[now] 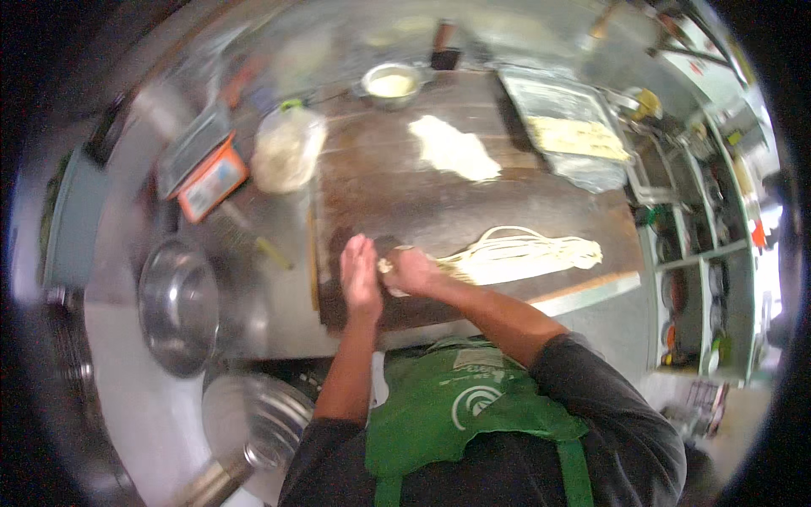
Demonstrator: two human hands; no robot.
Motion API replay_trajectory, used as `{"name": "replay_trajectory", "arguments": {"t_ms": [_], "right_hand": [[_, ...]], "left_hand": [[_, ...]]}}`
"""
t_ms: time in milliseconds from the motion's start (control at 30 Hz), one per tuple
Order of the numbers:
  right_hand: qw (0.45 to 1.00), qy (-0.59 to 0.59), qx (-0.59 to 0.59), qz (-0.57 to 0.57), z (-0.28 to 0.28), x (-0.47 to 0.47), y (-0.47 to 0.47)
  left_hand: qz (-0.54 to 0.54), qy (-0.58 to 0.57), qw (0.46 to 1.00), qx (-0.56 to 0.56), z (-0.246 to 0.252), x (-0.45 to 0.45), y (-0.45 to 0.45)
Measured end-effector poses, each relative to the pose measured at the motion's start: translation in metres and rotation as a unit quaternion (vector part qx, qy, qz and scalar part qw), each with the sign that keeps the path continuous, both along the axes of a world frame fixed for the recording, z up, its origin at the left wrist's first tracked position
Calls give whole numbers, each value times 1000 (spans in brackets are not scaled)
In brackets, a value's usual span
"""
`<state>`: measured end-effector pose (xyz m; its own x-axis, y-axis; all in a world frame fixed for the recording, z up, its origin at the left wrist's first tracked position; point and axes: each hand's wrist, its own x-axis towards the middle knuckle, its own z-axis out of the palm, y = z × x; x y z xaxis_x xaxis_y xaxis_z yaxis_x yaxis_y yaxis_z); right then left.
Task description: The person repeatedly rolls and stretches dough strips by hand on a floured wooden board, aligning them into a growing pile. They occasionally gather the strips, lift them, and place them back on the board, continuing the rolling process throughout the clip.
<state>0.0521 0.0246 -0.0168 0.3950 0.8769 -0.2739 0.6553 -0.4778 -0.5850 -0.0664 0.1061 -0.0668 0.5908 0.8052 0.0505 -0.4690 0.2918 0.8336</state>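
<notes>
A bundle of long pale dough strands (523, 256) lies across the wooden board (393, 196), with one strand looping up at its far side. My right hand (412, 272) is closed around the left end of the bundle. Small bits of dough show at the left of that fist. Just left of it, my left hand (360, 272) is held on edge, straight-fingered, its palm facing the right hand. It appears to grip nothing. Whether its palm touches the dough end is hidden by blur.
White flour (453, 149) is spread on the board. Behind stands a bowl (391, 85) with pale contents. A tray (580, 120) holding dough pieces is at back right. Left are a plastic bag (288, 149), an orange-and-grey box (212, 180) and a steel bowl (179, 307). Shelves (700, 266) stand right.
</notes>
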Motion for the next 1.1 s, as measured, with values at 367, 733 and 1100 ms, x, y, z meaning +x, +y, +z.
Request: {"name": "replay_trajectory", "arguments": {"t_ms": [367,733,1100], "right_hand": [[919,298,234,-107,29,103,-132],[936,206,227,-172,65,168,-257],[915,-64,237,-321,-13,194,-338]], "left_hand": [[-357,200,888,207,69,108,-77],[-366,373,796,307,87,196,-159],[41,92,974,-201,30,67,-53]]}}
